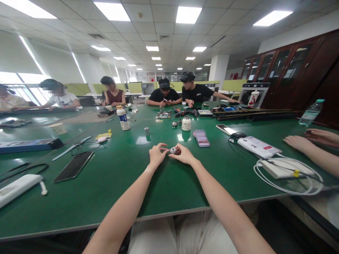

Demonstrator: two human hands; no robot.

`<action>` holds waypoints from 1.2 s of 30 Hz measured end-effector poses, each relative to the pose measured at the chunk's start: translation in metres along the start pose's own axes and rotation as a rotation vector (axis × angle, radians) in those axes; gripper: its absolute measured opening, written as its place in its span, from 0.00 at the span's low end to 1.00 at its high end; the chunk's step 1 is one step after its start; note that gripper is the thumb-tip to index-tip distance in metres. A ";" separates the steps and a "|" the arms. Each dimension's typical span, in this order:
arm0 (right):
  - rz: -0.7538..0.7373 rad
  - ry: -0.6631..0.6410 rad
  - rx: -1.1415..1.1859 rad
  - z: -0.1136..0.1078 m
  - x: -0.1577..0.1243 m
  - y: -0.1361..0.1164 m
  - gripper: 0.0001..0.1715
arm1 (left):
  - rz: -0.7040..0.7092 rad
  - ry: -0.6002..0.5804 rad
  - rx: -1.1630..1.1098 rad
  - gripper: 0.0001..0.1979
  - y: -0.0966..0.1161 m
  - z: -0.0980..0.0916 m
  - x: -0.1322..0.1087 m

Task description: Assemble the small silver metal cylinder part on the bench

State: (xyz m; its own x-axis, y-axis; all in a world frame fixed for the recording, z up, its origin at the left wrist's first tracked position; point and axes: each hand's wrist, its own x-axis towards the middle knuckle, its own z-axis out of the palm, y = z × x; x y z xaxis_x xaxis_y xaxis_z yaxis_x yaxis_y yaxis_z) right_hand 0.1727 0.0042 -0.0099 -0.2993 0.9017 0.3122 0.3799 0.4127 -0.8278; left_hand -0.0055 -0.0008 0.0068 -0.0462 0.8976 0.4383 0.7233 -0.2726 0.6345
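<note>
Over the green table, my right hand (184, 154) grips a small silver metal cylinder (173, 150) between thumb and fingers. Its round end, with a dark middle, faces up toward me. Close on its left is my left hand (157, 154), thumb and forefinger apart and pointing toward the cylinder. I cannot tell whether the left thumb touches it. A similar silver cylinder (147, 131) stands upright on the table beyond my left hand. Past my right hand are a pinkish phone-like flat thing (201, 138), blurred out, and a white patterned jar (186, 123).
A bottle with a blue label (123, 118) stands beyond the left hand. At left lie a dark flat panel (74, 166) and cables. To the right are a white power bank (259, 146), a coiled white cable (319, 183) and another person's hands (299, 143). Several people sit opposite.
</note>
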 end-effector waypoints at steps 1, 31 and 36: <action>-0.002 0.001 -0.002 0.000 0.000 0.000 0.22 | 0.020 0.057 -0.057 0.10 0.003 0.000 0.000; 0.053 -0.094 0.051 -0.003 0.004 0.012 0.23 | 0.262 0.040 -0.170 0.10 0.028 -0.005 -0.002; 0.043 -0.093 0.068 -0.003 0.004 0.010 0.20 | 0.305 -0.071 -0.188 0.08 0.029 -0.008 -0.001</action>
State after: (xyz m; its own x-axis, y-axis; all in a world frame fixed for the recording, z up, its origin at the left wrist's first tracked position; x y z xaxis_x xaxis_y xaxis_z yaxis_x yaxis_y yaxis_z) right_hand 0.1778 0.0123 -0.0151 -0.3646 0.9013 0.2339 0.3352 0.3614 -0.8701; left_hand 0.0096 -0.0121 0.0302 0.2046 0.7852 0.5845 0.5569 -0.5844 0.5901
